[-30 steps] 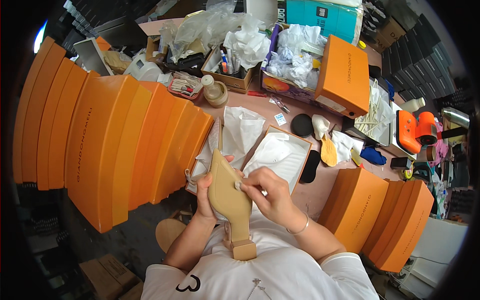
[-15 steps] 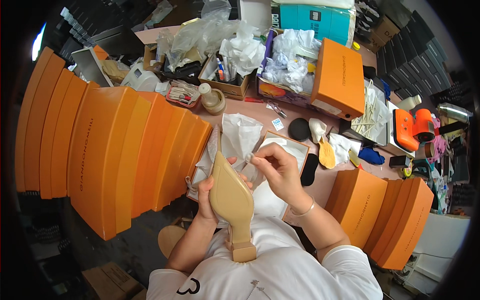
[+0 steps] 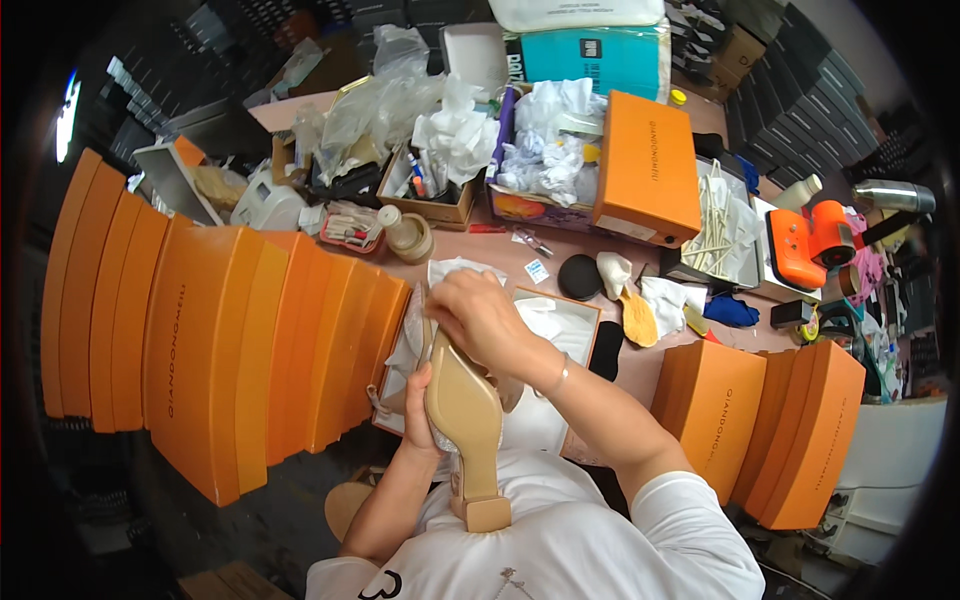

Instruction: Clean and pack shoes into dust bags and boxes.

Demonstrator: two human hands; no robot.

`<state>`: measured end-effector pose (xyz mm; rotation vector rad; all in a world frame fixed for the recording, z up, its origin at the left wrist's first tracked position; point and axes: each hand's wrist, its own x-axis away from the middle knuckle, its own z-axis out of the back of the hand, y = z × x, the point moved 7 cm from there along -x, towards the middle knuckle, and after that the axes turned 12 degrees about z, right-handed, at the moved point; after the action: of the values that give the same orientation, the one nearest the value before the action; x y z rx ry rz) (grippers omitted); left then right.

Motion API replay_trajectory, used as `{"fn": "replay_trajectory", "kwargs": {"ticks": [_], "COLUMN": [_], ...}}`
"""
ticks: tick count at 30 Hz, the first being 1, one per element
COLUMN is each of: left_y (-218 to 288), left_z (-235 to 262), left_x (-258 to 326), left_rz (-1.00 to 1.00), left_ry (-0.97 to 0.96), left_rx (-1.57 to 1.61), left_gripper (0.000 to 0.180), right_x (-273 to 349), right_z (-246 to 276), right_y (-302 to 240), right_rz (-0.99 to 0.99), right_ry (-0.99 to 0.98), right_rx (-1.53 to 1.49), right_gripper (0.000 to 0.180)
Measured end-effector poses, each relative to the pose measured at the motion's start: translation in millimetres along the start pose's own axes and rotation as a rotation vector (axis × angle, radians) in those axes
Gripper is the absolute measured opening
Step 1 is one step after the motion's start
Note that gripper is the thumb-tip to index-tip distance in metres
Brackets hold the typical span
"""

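A tan block-heeled shoe (image 3: 468,425) is held sole up in front of my chest, its heel toward me. My left hand (image 3: 418,418) grips the shoe along its left side from below. My right hand (image 3: 478,315) is closed over the shoe's toe end, fingers curled down on it; what the fingers pinch is hidden. Under both hands lies an open shoe box (image 3: 560,330) with white tissue paper (image 3: 452,272) inside.
Stacks of orange shoe boxes (image 3: 220,340) stand at my left and more orange boxes (image 3: 770,430) at my right. The pink table (image 3: 500,250) behind is crowded with a cardboard tray of tools, crumpled paper, a closed orange box (image 3: 645,165), a small jar (image 3: 408,235) and an orange tool (image 3: 810,240).
My right hand has moved from the middle of the sole up to the toe end and now covers it. The shoe has been raised and shifted slightly away from me.
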<state>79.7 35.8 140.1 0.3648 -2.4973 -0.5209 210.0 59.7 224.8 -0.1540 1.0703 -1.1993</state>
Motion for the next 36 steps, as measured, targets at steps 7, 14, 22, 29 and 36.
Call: {"fn": "replay_trajectory", "kwargs": {"ticks": [7,14,22,29,36], "left_y": [10,13,22,62,63], "left_z": [8,15,39,37,24], "left_x": [5,12,17,12,16], "left_rz": [-0.056,-0.098,-0.172,-0.355,-0.352], "left_ry": [-0.043,-0.059,0.164,0.234,0.132], "left_rx": [0.106,0.18,0.257,0.169,0.23], "left_gripper": [0.066,0.067,0.06,0.056,0.058], "right_x": [-18,29,127,168,157], "right_z": [91,88,6,-66,-51], "right_y": [62,85,26,-66,-88], "right_rz": [0.059,0.069,-0.566,-0.57,-0.546], "right_ry": [0.32,0.167,0.054,-0.07,-0.07], "right_rx": [0.317,0.772,-0.555,-1.435,-1.282], "right_gripper": [0.014,0.012,0.026,0.105,0.109]}}
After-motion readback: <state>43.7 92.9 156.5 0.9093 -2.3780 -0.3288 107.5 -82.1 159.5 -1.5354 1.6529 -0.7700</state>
